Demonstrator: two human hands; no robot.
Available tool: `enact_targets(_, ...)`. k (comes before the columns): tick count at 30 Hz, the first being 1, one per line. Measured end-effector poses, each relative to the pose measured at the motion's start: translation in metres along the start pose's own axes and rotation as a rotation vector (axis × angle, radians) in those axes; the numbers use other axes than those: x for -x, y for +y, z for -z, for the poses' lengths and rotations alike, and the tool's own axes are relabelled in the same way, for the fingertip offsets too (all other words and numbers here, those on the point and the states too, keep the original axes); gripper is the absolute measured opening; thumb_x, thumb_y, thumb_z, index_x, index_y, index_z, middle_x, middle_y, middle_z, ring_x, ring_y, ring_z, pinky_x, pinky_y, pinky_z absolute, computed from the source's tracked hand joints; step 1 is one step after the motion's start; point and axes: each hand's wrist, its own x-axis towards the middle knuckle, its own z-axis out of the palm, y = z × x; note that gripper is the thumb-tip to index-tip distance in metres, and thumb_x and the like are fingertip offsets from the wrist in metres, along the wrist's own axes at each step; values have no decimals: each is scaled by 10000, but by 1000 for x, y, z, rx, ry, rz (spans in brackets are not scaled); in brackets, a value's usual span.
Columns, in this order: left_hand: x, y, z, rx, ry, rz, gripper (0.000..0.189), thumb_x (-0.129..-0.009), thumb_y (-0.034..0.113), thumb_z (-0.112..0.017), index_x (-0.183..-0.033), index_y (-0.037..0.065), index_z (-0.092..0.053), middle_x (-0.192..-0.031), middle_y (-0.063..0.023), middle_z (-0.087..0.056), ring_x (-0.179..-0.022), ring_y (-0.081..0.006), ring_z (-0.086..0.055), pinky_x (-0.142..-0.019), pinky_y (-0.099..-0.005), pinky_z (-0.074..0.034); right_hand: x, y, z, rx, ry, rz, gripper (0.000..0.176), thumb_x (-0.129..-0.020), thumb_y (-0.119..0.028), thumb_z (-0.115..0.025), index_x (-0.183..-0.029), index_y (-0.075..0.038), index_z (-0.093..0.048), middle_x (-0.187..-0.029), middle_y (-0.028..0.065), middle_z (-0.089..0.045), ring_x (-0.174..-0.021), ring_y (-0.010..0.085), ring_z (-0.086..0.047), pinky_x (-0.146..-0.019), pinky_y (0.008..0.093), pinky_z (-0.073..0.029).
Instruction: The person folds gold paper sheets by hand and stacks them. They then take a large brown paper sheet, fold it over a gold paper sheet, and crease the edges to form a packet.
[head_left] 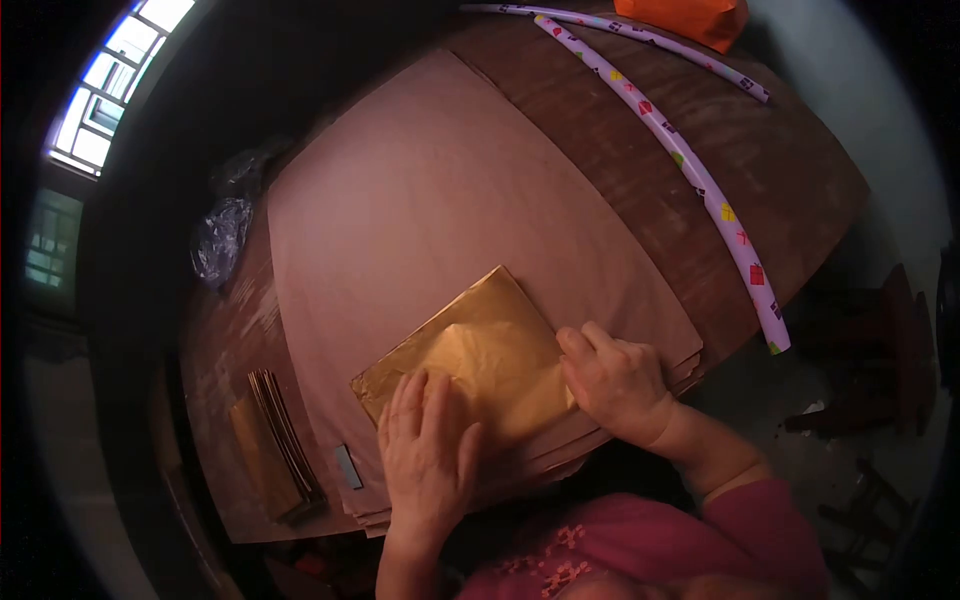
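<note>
A flat rectangular gold paper packet (pixel 500 345), shiny and slightly crumpled, lies at an angle on a stack of large pinkish-brown paper sheets (pixel 420 180). My left hand (pixel 428 440) rests on its lower left part, fingers stretched out and flat. At the packet's right edge is my right hand (pixel 615 380), its fingers curled and the edge pinched in them. The fingertips of that hand are partly hidden. Near my left wrist, a small dark grey flat strip (pixel 348 466) lies on the sheets' edge.
A pile of folded gold-brown paper pieces (pixel 270 440) sits at the table's left. Crumpled clear plastic (pixel 222 240) lies farther back. Two patterned wrapping paper rolls (pixel 680 160) and an orange bag (pixel 690 18) are on the wooden table (pixel 800 180). Dark stools (pixel 880 350) stand at right.
</note>
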Motion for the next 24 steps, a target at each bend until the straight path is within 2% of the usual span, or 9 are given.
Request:
enact_targets(2,-23,3,-11,43,-147,-116,560,-918,230,-646,-1402,13,-471,-1421,-237,-469,-1294,-426,-454,-1089,-485,-360,0,2,0,13,-14,14,196,-862,-102,-617,-1043,-75,-546,-826,93,-557,-640,277,-656,-526,384,-533)
enact_targets(4,-52,-1,-22,131,-126,-71,533,-919,205,-643,-1385,6,-476,-1409,-241,-474,-1275,-423,-471,-1073,-473,-380,2,5,0,19,-23,18,173,-856,-99,-608,-1015,-77,-544,-815,87,-550,-633,261,-654,-523,370,-531)
enact_targets(5,-67,-9,-34,151,-64,-94,467,-924,166,-636,-1342,2,-510,-1352,-224,-512,-1233,-403,-504,-1035,-454,-418,1,6,-1,34,-33,34,149,-849,-97,-599,-986,-79,-542,-804,81,-543,-625,246,-653,-520,356,-529)
enact_targets(9,-105,-19,-60,307,-99,-15,360,-921,113,-638,-1255,-6,-576,-1242,-193,-566,-1141,-369,-552,-965,-425,-464,2,9,-2,2,8,25,126,-821,-89,-599,-932,-90,-538,-789,63,-530,-605,207,-641,-514,321,-521)
enact_targets(11,-114,-18,-69,376,-31,-130,253,-904,62,-650,-1148,-4,-637,-1130,-158,-605,-1043,-333,-584,-890,-402,-488,2,11,-3,31,0,43,118,-813,-101,-594,-921,-92,-547,-786,54,-527,-587,178,-625,-509,288,-510)
enact_targets(15,-117,-15,-82,379,20,-107,175,-876,7,-660,-1050,-3,-661,-1055,-142,-620,-966,-309,-598,-840,-382,-492,0,11,3,20,-20,33,111,-826,-117,-581,-930,-84,-564,-783,47,-522,-584,163,-613,-509,273,-506)
enact_targets(17,-119,-13,-82,443,41,-62,137,-855,-25,-664,-990,-1,-664,-1017,-136,-623,-928,-295,-601,-812,-368,-491,0,11,3,18,-29,49,160,-835,-130,-570,-982,-69,-589,-779,43,-516,-592,155,-604,-512,269,-508)
enact_targets(24,-126,-14,-88,428,41,-15,90,-844,-42,-665,-923,-2,-654,-970,-133,-605,-903,-282,-596,-794,-348,-483,0,15,7,-62,-43,54,242,-855,-135,-559,-1072,-42,-606,-797,55,-513,-610,158,-598,-524,267,-514)
